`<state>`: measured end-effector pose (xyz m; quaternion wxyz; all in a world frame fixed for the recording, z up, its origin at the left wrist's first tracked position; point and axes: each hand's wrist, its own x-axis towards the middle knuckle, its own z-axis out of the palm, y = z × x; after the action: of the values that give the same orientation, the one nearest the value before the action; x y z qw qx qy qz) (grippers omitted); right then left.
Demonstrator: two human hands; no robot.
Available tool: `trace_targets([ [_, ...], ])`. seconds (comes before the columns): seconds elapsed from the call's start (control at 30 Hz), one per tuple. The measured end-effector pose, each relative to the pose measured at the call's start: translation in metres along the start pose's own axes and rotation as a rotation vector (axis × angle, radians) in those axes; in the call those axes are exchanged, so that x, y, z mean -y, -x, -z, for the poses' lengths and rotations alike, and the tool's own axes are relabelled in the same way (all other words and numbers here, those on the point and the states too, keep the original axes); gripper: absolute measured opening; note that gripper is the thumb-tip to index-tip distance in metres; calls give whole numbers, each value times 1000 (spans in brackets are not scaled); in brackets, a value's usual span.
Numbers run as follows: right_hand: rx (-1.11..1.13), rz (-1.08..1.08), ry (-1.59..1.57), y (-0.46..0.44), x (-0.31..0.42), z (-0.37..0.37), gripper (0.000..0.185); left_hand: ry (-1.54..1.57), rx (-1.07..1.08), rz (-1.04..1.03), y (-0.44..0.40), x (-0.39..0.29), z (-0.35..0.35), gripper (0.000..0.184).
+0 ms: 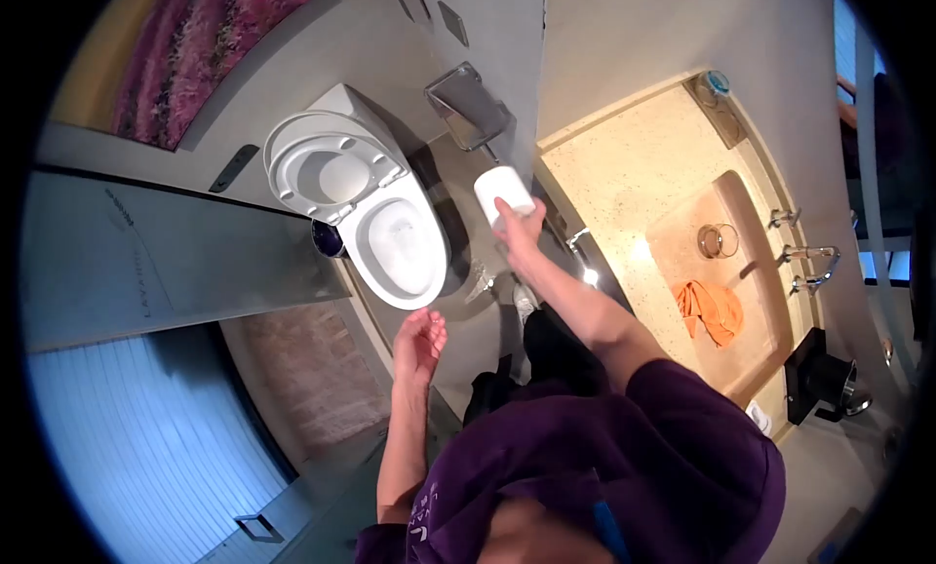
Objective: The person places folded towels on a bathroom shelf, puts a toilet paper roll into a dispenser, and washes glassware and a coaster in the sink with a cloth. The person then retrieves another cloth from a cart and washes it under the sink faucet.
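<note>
A white toilet paper roll (499,188) is in my right hand (521,231), which grips its near end with the thumb laid along it. The roll is held above the floor, right of the toilet bowl. My left hand (420,345) is just in front of the bowl rim, palm turned up and fingers loosely curled, with nothing in it. The white toilet (429,242) stands with its seat and lid (385,164) raised. Beyond the roll, a grey metal holder (468,106) is fixed on the wall.
To the right runs a stone counter (609,155) with a basin (673,237) holding a glass (718,240) and an orange cloth (710,312). A chrome faucet (814,255) projects over the basin. A dark blue container (327,238) sits behind the toilet's left side. Glass panels (175,252) are at left.
</note>
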<state>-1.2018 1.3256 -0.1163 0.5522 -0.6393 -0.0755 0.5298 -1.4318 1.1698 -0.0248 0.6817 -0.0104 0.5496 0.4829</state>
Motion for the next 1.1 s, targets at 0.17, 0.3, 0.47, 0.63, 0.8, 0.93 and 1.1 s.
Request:
trace_targets([
  [0.17, -188, 186, 226, -88, -21, -31, 95, -26, 15, 89, 16, 19, 29, 18],
  [0.3, 80, 157, 193, -123, -9, -37, 94, 60, -35, 168, 17, 39, 53, 21],
  [0.47, 140, 90, 177, -113, 26, -56, 100, 13, -66, 185, 14, 43, 42, 21],
  [0.63, 109, 206, 610, -74, -3, -1, 56, -164, 80, 159, 6, 47, 32, 24],
  [0.8, 541, 251, 793, 36, -55, 165, 27, -353, 223, 238, -5, 49, 10, 24],
  [0.93, 257, 111, 777, 176, -62, 292, 26, -510, 407, 326, -28, 58, 1, 23],
  [1.1, -267, 41, 290, 292, -81, 399, 22, -819, 530, 484, -23, 85, -60, 22],
])
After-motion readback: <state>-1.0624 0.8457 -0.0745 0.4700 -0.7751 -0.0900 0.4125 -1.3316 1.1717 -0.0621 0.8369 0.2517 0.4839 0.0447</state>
